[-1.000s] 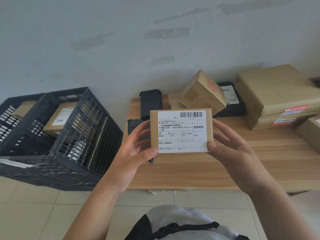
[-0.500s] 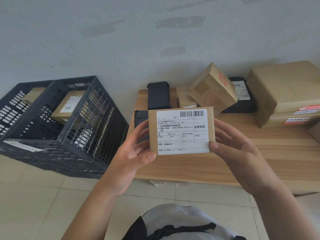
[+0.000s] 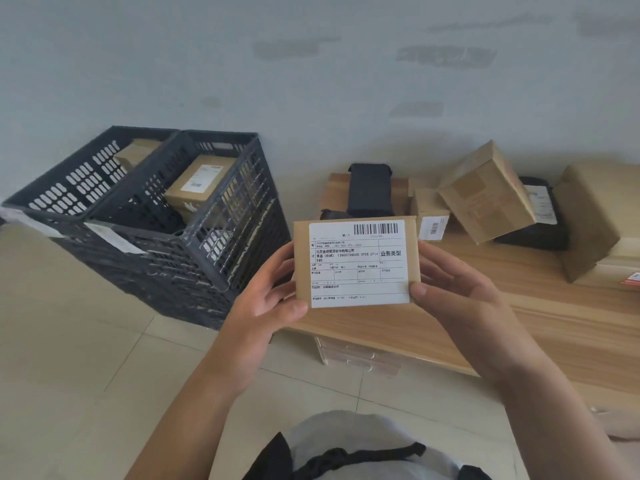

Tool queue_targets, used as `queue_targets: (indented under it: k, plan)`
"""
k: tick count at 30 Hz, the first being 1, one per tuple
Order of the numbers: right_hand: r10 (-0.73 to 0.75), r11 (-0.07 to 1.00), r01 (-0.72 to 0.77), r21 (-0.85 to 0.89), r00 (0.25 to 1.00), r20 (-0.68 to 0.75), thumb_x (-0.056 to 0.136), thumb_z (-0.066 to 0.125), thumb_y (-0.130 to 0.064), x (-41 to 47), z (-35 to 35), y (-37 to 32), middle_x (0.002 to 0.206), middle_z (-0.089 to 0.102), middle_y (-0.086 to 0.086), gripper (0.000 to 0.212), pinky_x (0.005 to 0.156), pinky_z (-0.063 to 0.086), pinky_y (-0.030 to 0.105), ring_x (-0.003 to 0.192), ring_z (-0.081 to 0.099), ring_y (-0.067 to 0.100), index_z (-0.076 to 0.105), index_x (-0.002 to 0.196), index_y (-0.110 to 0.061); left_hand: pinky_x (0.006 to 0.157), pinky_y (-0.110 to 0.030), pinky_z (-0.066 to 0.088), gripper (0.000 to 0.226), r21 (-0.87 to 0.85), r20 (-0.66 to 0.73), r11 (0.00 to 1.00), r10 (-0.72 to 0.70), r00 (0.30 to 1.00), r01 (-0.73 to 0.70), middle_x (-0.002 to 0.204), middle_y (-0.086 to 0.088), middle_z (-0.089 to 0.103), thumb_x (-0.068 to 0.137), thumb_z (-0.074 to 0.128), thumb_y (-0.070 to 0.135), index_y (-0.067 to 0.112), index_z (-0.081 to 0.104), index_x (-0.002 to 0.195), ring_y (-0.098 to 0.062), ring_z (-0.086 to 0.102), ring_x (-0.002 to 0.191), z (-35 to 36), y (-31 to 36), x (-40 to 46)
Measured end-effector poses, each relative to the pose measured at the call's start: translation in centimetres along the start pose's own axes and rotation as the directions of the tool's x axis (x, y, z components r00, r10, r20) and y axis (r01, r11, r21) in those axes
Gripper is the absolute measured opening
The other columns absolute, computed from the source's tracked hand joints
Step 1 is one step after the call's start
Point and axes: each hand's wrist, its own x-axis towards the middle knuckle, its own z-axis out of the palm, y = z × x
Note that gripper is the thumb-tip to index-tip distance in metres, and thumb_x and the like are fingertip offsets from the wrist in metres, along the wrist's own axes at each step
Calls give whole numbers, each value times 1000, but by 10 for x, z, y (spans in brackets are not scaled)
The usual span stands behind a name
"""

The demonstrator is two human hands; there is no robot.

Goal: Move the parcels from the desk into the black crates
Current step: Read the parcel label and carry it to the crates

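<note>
I hold a small flat cardboard parcel [image 3: 356, 261] with a white shipping label facing me, in the air over the desk's left front corner. My left hand [image 3: 266, 299] grips its left edge, thumb on the lower corner. Its right edge is gripped by my right hand [image 3: 450, 292], thumb on the label. Two black crates stand side by side on the floor to the left: the near crate [image 3: 221, 237] holds a labelled brown box [image 3: 199, 183], the far crate [image 3: 69, 188] holds another box.
The wooden desk [image 3: 519, 306] carries a black pouch [image 3: 370, 190], a small box [image 3: 429, 216], a tilted carton [image 3: 485, 192], a black bag [image 3: 540, 223] and a large carton [image 3: 602, 216]. Tiled floor lies in front of the crates. A wall stands behind.
The view has swung left, so the crates sit nearer the centre. The parcel stays held in both hands and has shifted slightly left relative to the desk.
</note>
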Motion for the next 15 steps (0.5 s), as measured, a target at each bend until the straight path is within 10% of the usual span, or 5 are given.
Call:
queue_targets:
  k: [6,15]
  plan:
    - [98,995,-97,-17,982,160,82,75,-19,15,82,2,133,72,4,59,107,45,44,127,66,23,66,139,-34,90,-10,53,69,-25,-240,999,-40,970,35,143,13,63,89,68,25,37,45,153,-6,61,129,-52,0,-74]
    - [171,985,-149,-85,889,425,79,75,-16,14,229,20,136,71,3,60,107,45,48,128,65,24,68,137,-31,101,-41,44,74,-130,-589,992,-80,804,4,151,13,56,77,70,38,47,50,148,-18,61,132,-117,-14,-220]
